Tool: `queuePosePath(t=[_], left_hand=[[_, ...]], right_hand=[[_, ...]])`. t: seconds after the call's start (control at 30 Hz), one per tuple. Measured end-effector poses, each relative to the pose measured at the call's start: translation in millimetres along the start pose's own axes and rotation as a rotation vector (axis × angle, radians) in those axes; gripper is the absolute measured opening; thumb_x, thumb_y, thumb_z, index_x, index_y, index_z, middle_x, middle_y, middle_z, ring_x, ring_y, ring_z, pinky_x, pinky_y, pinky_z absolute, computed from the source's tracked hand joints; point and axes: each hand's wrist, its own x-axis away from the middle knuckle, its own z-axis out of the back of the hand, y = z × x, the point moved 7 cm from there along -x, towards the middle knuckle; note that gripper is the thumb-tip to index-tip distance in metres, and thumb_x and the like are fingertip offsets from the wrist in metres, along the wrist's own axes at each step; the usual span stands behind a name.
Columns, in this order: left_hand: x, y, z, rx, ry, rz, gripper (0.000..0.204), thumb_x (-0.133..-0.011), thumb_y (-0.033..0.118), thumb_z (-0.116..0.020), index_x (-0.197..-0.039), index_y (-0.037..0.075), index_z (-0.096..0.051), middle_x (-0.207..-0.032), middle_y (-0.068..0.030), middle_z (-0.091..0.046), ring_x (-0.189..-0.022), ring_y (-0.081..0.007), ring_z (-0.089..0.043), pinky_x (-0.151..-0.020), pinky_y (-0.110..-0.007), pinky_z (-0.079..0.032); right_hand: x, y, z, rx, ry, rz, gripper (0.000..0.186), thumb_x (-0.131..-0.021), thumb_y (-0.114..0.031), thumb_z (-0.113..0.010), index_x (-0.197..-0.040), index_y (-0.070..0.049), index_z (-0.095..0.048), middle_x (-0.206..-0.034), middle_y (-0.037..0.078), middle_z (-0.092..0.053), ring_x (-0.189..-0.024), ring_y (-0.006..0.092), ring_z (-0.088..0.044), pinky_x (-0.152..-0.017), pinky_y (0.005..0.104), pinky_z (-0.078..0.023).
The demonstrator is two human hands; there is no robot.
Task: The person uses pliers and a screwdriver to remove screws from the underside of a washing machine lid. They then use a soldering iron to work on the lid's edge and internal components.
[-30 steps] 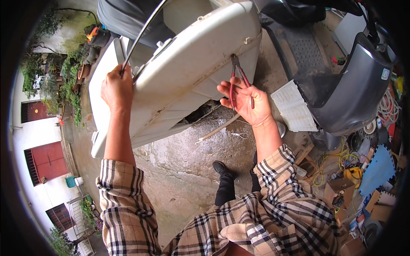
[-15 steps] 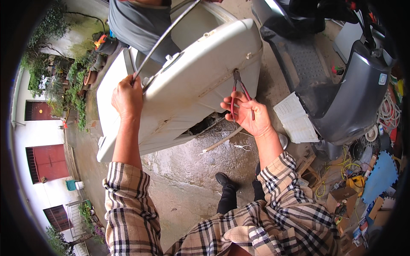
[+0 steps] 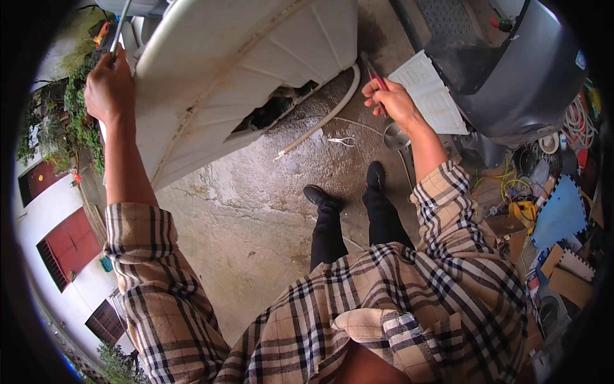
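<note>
My left hand point(image 3: 110, 88) is closed around a long thin grey rod point(image 3: 120, 29) at the upper left, beside the edge of a large white appliance casing point(image 3: 211, 89). The casing leans over, with a dark opening point(image 3: 272, 110) low in its ribbed panel. Red-handled pliers point(image 3: 377, 78) are in my right hand point(image 3: 398, 104), off the casing's right side; their jaws point up and away. A pale hose point(image 3: 323, 121) curves from the casing onto the wet floor. Near it lies a small pair of light-handled pliers point(image 3: 342, 141).
A dark scooter point(image 3: 511, 83) stands at the right, with a white ribbed panel point(image 3: 430, 93) against it. Cables, boxes and a blue foam mat point(image 3: 559, 214) clutter the right side. Potted plants point(image 3: 80, 121) line the left. My shoes point(image 3: 320, 195) are on the concrete floor.
The pliers have come away from the casing's panel and moved right with my right hand. My left hand appears farther left, still on the rod. The view has tilted downward.
</note>
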Motion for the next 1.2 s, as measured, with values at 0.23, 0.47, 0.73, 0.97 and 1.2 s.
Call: queuePosePath(t=[0.23, 0.47, 0.73, 0.97, 1.2], left_hand=[[-24, -40, -20, -0.243, 0.142, 0.010, 0.050, -0.083, 0.065, -0.039, -0.108, 0.031, -0.065, -0.091, -0.0065, -0.069, -0.088, -0.0302, -0.064, -0.076, -0.043, -0.048], [54, -8, -3, -0.408, 0.093, -0.265, 0.035, -0.090, 0.053, -0.044, -0.084, 0.028, -0.068, -0.061, -0.0036, -0.064, -0.049, -0.0233, -0.059, -0.042, -0.036, -0.037], [370, 0, -116, -0.114, -0.764, -0.430, 0.022, -0.085, 0.038, -0.060, -0.076, 0.018, -0.064, -0.061, -0.0046, -0.063, -0.050, -0.0207, -0.062, -0.043, -0.033, -0.047], [688, 56, -277, 0.170, -1.801, -0.212, 0.041, -0.078, 0.045, -0.056, -0.102, 0.015, -0.069, -0.105, -0.0145, -0.065, -0.100, -0.0310, -0.061, -0.087, -0.041, -0.047], [786, 143, -354, 0.380, -1.774, 0.290, 0.039, -0.083, 0.040, -0.049, -0.072, 0.007, -0.066, -0.068, -0.0080, -0.065, -0.064, -0.0216, -0.060, -0.059, -0.035, -0.047]], right_hand=[[81, 189, 77, 0.376, 0.237, -0.443, 0.014, -0.082, -0.012, -0.050, -0.077, -0.003, -0.061, -0.067, 0.008, -0.060, -0.060, 0.0145, -0.059, -0.052, 0.0296, -0.047], [170, 336, 106, 0.737, 0.212, -0.570, 0.029, -0.084, -0.020, -0.047, -0.085, 0.001, -0.066, -0.088, 0.025, -0.063, -0.089, 0.0422, -0.059, -0.078, 0.0474, -0.047], [243, 361, 77, 0.870, 0.214, -0.562, 0.027, -0.084, -0.020, -0.046, -0.084, 0.000, -0.063, -0.088, 0.024, -0.063, -0.087, 0.0413, -0.059, -0.075, 0.0471, -0.048], [282, 417, 52, 0.690, 0.250, -0.540, 0.019, -0.082, -0.019, -0.053, -0.083, -0.002, -0.061, -0.083, 0.022, -0.062, -0.084, 0.0408, -0.059, -0.073, 0.0462, -0.047], [292, 487, 64, 0.463, 0.334, -0.617, 0.007, -0.077, -0.004, -0.051, -0.079, 0.000, -0.057, -0.076, 0.013, -0.062, -0.071, 0.0245, -0.062, -0.067, 0.0353, -0.049]])
